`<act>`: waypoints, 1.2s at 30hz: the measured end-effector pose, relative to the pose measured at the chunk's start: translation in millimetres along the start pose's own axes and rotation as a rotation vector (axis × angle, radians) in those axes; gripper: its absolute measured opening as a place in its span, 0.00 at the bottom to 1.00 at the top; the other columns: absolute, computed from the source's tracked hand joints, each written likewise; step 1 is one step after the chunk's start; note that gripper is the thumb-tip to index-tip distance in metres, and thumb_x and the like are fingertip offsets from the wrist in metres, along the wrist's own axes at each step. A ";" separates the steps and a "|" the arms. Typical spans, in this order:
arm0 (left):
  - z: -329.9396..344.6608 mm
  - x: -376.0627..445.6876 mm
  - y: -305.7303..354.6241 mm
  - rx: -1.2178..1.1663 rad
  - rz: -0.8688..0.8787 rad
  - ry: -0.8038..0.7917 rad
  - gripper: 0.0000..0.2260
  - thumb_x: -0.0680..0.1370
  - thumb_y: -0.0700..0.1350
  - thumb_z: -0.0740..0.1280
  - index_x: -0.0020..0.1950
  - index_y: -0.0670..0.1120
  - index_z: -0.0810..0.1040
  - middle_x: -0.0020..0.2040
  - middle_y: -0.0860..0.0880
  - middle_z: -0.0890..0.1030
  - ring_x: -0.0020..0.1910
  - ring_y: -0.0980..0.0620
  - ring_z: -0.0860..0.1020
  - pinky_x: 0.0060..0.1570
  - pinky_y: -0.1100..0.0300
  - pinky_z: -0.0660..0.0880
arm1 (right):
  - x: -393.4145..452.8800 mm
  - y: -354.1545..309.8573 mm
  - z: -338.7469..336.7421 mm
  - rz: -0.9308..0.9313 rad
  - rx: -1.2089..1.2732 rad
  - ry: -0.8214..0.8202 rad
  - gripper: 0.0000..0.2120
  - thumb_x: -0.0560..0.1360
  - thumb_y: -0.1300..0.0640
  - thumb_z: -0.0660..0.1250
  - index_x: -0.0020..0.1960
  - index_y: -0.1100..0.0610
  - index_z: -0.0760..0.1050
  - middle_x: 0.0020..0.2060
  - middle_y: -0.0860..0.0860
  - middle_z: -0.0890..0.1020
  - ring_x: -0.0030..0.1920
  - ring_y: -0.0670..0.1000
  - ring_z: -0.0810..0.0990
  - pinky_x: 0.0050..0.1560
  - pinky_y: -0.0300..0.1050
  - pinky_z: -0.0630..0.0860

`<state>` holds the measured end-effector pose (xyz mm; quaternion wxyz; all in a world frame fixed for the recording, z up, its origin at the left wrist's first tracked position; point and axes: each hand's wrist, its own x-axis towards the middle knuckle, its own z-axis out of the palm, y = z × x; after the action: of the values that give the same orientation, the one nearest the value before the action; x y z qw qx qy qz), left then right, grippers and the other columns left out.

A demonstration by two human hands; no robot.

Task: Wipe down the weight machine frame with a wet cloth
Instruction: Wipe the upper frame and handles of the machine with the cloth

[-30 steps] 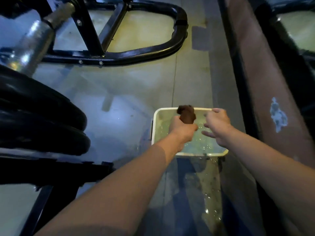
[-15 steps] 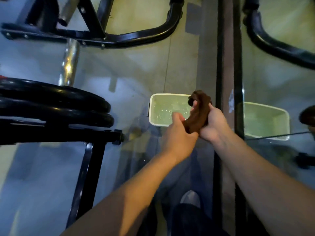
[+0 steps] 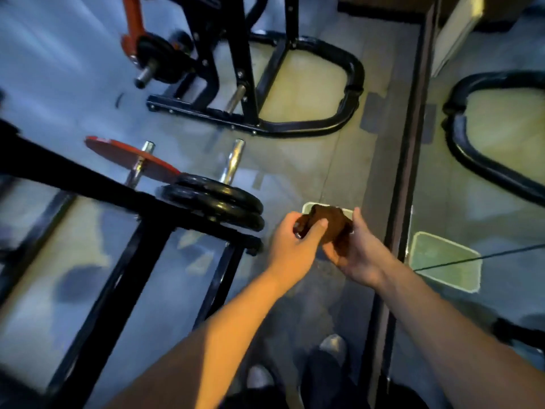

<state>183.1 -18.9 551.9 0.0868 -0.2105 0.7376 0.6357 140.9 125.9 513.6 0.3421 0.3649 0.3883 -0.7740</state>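
A bunched brown cloth (image 3: pixel 331 224) is held between both hands above the floor. My left hand (image 3: pixel 295 246) grips its left end with the thumb over the top. My right hand (image 3: pixel 354 252) holds the right end from beneath. Behind the cloth lies a pale basin (image 3: pixel 308 207), mostly hidden by it. The black weight machine frame (image 3: pixel 129 249) stands to the left of my hands, with two black plates (image 3: pixel 218 202) stacked on a peg.
A red plate (image 3: pixel 129 157) sits on another peg further left. A second black machine base (image 3: pixel 309 125) stands behind. A mirror (image 3: pixel 486 202) along the right wall reflects the basin and frame. My shoes (image 3: pixel 333 346) are at the bottom.
I have risen from the basin, so the view is higher and wider. The cloth came out of the water and both hands now hold it; the basin looks smaller and farther away.
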 end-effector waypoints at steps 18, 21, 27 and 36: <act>-242.9 -198.8 104.7 -0.634 -0.003 0.525 0.23 0.82 0.64 0.62 0.59 0.47 0.83 0.51 0.48 0.87 0.51 0.53 0.86 0.52 0.54 0.82 | -209.2 115.1 262.8 -0.999 -1.406 -0.623 0.16 0.78 0.56 0.74 0.58 0.36 0.80 0.48 0.42 0.81 0.51 0.38 0.80 0.53 0.29 0.70; -273.0 -227.7 108.1 -0.585 0.009 0.632 0.28 0.82 0.68 0.57 0.61 0.47 0.82 0.50 0.50 0.87 0.50 0.54 0.85 0.49 0.57 0.80 | -226.5 136.6 296.9 -0.785 -1.287 -0.791 0.11 0.80 0.59 0.71 0.61 0.49 0.84 0.50 0.52 0.86 0.51 0.46 0.84 0.53 0.34 0.76; -317.7 -292.3 99.7 -0.550 0.109 0.754 0.16 0.84 0.58 0.61 0.56 0.48 0.80 0.44 0.55 0.86 0.44 0.58 0.84 0.50 0.57 0.80 | -262.5 183.5 341.2 -0.276 -1.138 -1.074 0.11 0.84 0.56 0.64 0.58 0.56 0.85 0.51 0.53 0.86 0.50 0.49 0.85 0.52 0.40 0.79; -343.2 -372.6 91.4 -0.537 0.097 1.047 0.34 0.76 0.69 0.58 0.61 0.41 0.81 0.53 0.44 0.87 0.53 0.49 0.85 0.60 0.50 0.81 | -285.3 241.3 382.1 -0.104 -1.274 -1.237 0.10 0.80 0.58 0.70 0.60 0.54 0.82 0.46 0.55 0.87 0.47 0.53 0.86 0.51 0.40 0.81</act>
<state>526.5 -269.3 842.3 -0.3743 -0.4768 0.5043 0.6149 365.3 -241.0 830.9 0.5931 -0.3960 0.5069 -0.4842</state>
